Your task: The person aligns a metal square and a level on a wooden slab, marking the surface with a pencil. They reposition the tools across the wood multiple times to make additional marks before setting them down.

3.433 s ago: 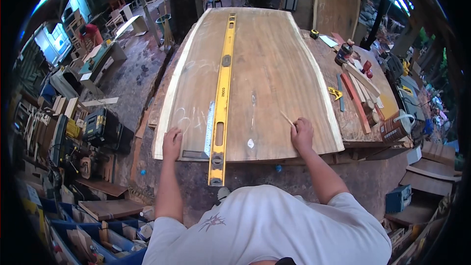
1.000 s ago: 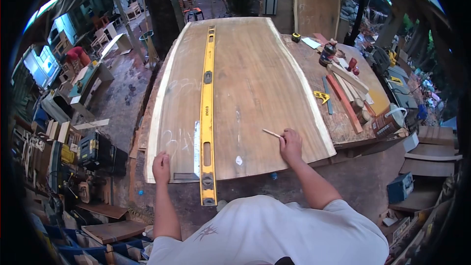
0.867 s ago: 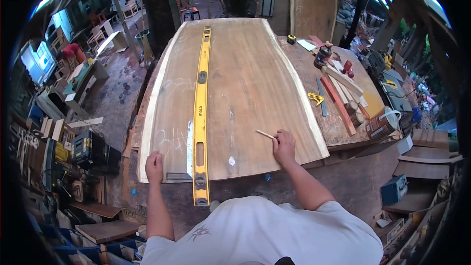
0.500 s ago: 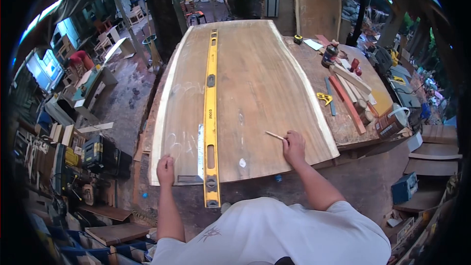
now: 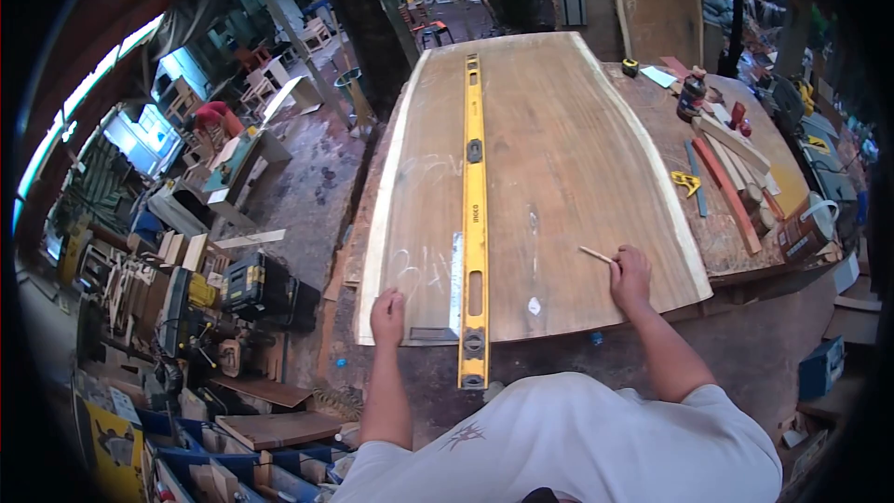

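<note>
A wide wooden slab (image 5: pixel 568 158) with pale edges lies before me. Along it runs a yellow spirit level (image 5: pixel 476 196), its near end jutting past the slab's front edge. A try square's pale blade (image 5: pixel 456 281) lies against the level's left side, its dark stock (image 5: pixel 433 334) at the front edge. My left hand (image 5: pixel 387 319) rests near the slab's left front corner, fingers curled closed; whatever may be in them is hidden. My right hand (image 5: pixel 631 278) is closed on a pencil (image 5: pixel 596 255) over the right front part, the pencil pointing left.
On the bench to the right are a tape measure (image 5: pixel 630 67), a dark bottle (image 5: pixel 691 95), wood strips (image 5: pixel 736 144), a yellow-handled square (image 5: pixel 686 183) and a bucket (image 5: pixel 808 228). A toolbox (image 5: pixel 250 285) stands at left. Farther off, a person in red (image 5: pixel 216 121) bends over.
My view has turned left, so the slab, level and hands appear farther right. Both hands keep nearly the same places over the slab; the level and square look unmoved on it.
</note>
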A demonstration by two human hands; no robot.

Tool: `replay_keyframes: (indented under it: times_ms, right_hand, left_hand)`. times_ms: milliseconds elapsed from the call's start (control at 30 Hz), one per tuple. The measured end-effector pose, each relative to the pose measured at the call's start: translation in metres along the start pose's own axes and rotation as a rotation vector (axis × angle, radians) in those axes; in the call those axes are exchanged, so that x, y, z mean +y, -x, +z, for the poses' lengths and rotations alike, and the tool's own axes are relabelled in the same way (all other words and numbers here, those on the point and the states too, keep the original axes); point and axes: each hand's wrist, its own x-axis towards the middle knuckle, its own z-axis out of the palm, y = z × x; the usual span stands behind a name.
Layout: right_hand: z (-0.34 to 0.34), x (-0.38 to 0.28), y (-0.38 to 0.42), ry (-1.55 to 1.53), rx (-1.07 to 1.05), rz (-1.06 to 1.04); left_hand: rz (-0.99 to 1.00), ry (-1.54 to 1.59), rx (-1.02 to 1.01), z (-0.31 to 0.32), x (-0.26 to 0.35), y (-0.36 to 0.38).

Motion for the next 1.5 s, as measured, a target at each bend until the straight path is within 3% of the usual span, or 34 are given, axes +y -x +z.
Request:
replay_keyframes:
  times_ms: [1500]
  right_hand:
    - [0.003,0.001,0.000,0.001,-0.006,-0.009]
  left_hand:
    - [0.019,-0.037,0.013,0.000,0.000,0.000]
